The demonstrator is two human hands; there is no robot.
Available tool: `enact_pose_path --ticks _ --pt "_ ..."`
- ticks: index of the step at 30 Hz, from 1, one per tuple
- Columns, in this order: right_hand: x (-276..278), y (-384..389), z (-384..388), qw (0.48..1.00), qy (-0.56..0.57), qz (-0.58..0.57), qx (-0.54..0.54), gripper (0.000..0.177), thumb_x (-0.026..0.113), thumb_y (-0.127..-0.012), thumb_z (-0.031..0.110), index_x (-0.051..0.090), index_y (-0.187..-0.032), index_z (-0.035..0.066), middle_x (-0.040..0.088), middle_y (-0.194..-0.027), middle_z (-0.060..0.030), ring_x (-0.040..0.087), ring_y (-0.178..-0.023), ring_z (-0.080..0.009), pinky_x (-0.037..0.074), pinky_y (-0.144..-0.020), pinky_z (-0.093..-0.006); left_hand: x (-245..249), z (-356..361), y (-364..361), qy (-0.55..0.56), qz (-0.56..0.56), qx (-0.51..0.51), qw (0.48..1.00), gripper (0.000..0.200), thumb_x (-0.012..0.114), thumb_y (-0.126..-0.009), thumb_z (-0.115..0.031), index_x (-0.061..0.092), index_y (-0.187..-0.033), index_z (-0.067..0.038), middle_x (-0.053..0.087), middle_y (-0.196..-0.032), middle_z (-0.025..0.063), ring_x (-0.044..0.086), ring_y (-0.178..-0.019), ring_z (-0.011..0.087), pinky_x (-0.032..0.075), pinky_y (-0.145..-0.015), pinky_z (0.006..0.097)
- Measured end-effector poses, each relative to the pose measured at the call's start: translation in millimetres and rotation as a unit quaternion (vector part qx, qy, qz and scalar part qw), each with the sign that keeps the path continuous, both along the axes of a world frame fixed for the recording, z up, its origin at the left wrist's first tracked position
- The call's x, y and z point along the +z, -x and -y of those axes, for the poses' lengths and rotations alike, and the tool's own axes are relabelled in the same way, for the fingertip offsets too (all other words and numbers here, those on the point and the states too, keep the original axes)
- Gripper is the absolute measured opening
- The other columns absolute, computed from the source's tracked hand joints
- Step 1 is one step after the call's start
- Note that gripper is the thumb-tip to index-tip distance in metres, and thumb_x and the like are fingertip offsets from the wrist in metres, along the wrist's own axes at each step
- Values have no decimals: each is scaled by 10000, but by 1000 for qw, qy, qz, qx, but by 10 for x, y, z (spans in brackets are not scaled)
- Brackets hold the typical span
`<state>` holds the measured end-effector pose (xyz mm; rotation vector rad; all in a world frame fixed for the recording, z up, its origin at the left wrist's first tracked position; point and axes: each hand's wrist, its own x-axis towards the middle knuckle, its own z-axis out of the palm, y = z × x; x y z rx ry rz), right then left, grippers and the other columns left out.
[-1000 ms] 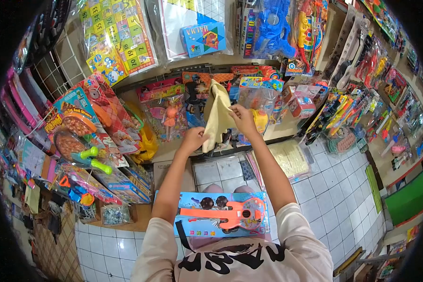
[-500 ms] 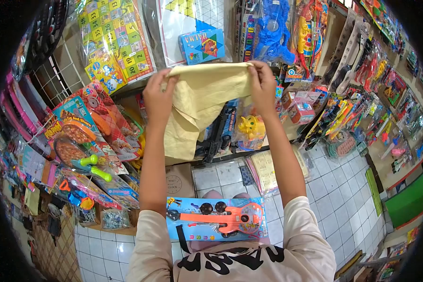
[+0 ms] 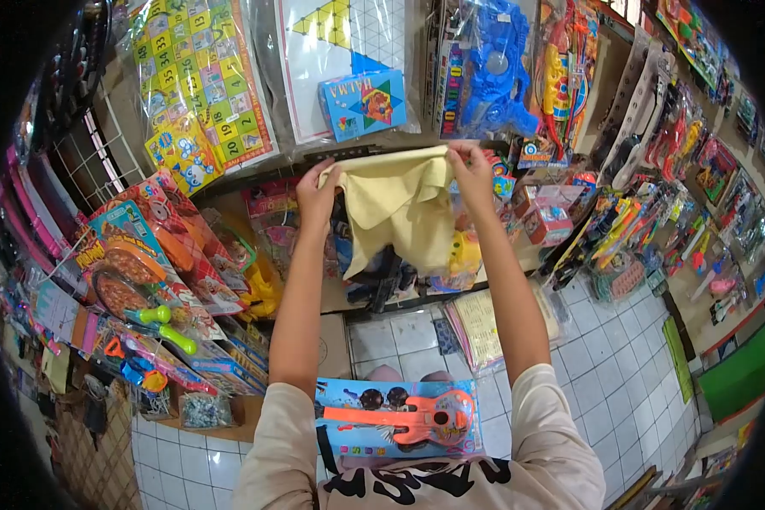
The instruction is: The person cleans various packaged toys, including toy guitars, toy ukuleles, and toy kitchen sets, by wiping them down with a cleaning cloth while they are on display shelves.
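A pale yellow cloth hangs stretched between my two hands, its top edge pulled nearly straight and its lower part drooping in folds. My left hand pinches the cloth's left upper corner. At the right upper corner, my right hand grips it between thumb and fingers. Behind the cloth, partly covered, are dark packaged toys and a yellow toy on a shelf. Close to my body lies a packaged orange toy guitar on a blue card.
A blue Halma box, a number board game and a blue toy gun stand beyond my hands. Packaged pizza toys are at left. A stack of papers lies over the tiled floor. Hanging toys line the right.
Both hands have come down and a little closer together with the cloth. Its hanging part has swung, now drooping more centrally and showing different folds.
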<state>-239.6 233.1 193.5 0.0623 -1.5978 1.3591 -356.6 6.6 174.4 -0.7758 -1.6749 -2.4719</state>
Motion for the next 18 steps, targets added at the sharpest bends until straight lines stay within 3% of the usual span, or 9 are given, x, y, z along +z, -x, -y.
enact_pose_path --ticks 4,6,8,9,10,12,13,17,18 --pt "-335 183 -15 993 -103 53 4 222 598 -851 106 569 -1044 0 610 -970 -88 592 -890 -179 465 -799 -294 -229 -153 139 -16 -18 137 990 219 639 -841 -104 587 -1024 6 610 -995 88 572 -868 151 453 -775 280" --pt "-680 330 -140 965 -226 130 -41 286 602 -841 128 555 -1092 -2 597 -1055 -134 585 -975 -241 451 -855 -335 -396 -144 320 97 32 111 989 199 656 -828 -133 598 -982 -20 605 -1014 90 563 -890 158 453 -778 294" --pt "-944 343 -198 928 -255 267 46 313 599 -848 133 543 -1134 18 572 -1111 -119 556 -1008 -219 440 -867 -319 -729 -163 529 224 41 71 971 218 670 -822 -169 605 -978 -31 606 -1007 87 562 -889 156 452 -773 289" --pt "-1050 323 -193 900 -266 333 91 328 597 -851 136 537 -1155 28 560 -1139 -112 541 -1024 -209 434 -874 -311 -999 -203 601 239 -15 99 966 229 696 -801 -229 625 -852 -17 638 -808 51 593 -731 161 467 -662 289" --pt "-1152 274 -156 902 -245 337 110 381 591 -846 143 502 -1198 28 541 -1176 -139 523 -1069 -232 423 -895 -323 -1063 -130 556 286 -10 -20 958 283 648 -849 -279 608 -995 -41 618 -886 30 575 -742 125 464 -685 253" --pt "-1352 140 -55 906 -200 343 146 491 577 -835 158 430 -1285 28 503 -1250 -193 486 -1158 -279 401 -939 -348 -1105 -71 390 338 128 -87 928 345 638 -845 -327 608 -1028 -36 623 -793 40 575 -681 127 466 -648 267" --pt "-1318 -5 59 917 -197 328 113 528 583 -832 153 394 -1311 32 493 -1251 -187 477 -1164 -274 393 -951 -350 -1182 -39 379 376 88 -71 920 360 589 -880 -335 572 -1080 -36 614 -838 45 562 -685 113 467 -645 256" --pt "-1755 -393 329 952 -195 220 86 500 596 -834 143 404 -1276 11 488 -1210 -170 494 -1112 -256 413 -917 -352 -1340 455 18 280 15 -77 957 303 530 -923 -269 542 -1103 -25 601 -913 58 557 -753 106 471 -677 250" --pt "-1827 -553 504 942 -123 298 90 493 608 -832 145 403 -1254 -6 486 -1201 -179 490 -1115 -260 403 -933 -349 -1198 693 -282 280 35 -88 955 289 515 -934 -251 534 -1109 -21 596 -936 62 559 -779 110 471 -697 249"
